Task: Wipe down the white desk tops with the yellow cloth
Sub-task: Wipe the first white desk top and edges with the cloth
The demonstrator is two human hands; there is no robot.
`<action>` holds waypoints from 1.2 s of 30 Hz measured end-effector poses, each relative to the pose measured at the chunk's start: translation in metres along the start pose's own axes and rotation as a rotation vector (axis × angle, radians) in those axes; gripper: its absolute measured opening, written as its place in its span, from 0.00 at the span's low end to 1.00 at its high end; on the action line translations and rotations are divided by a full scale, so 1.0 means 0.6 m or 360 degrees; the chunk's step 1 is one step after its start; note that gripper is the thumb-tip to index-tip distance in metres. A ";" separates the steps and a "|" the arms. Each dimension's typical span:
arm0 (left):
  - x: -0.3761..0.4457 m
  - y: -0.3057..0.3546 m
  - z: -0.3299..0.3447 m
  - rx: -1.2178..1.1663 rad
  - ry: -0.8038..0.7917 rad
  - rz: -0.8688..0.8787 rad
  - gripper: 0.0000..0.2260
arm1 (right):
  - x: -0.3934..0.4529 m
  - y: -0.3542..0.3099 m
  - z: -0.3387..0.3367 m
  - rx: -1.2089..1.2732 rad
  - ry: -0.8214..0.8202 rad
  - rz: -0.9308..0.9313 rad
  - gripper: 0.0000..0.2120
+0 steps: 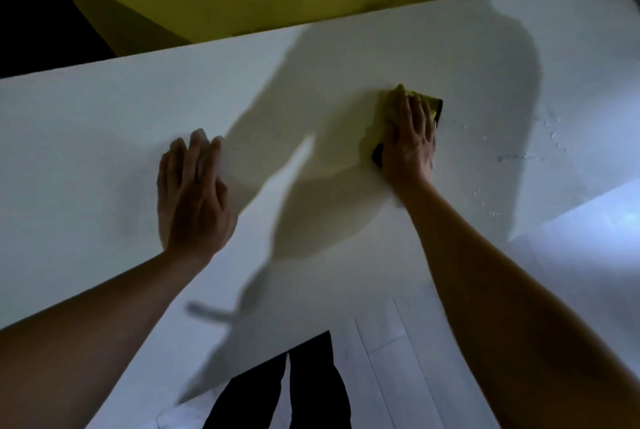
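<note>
Yellow cloth (pixel 424 101) mostly hidden under right hand (pixel 410 137); desk top (pixel 104 137) edge-cropped.

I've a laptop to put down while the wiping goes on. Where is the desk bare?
The desk is bare left of the left hand, and between that hand and the right hand, which presses the cloth. Right of the cloth lie water drops, so avoid that side.

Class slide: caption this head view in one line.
Right hand presses yellow cloth on white desk top; left hand rests flat.
</note>
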State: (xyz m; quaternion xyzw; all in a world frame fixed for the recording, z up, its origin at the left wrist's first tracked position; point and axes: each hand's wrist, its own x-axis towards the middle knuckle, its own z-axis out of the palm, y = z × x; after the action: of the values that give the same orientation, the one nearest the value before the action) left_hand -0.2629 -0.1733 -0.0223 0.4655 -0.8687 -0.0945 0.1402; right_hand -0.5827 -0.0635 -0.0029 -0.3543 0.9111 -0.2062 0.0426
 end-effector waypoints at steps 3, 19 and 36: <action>-0.001 -0.002 0.000 0.0039 -0.0008 0.0093 0.26 | -0.045 -0.049 0.021 0.0007 -0.0020 -0.0051 0.31; -0.027 0.043 0.011 -0.0065 0.0019 0.0172 0.24 | -0.252 0.019 0.003 0.0111 -0.0164 -0.0672 0.27; -0.122 0.306 0.097 -0.0305 -0.0023 0.0280 0.26 | -0.263 0.090 -0.055 -0.0029 -0.0451 -0.0654 0.44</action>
State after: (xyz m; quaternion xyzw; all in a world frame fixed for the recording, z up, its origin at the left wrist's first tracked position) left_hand -0.3873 -0.0095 -0.0346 0.3712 -0.8942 -0.1679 0.1855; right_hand -0.5064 0.0886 -0.0057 -0.5578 0.8067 -0.1507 0.1240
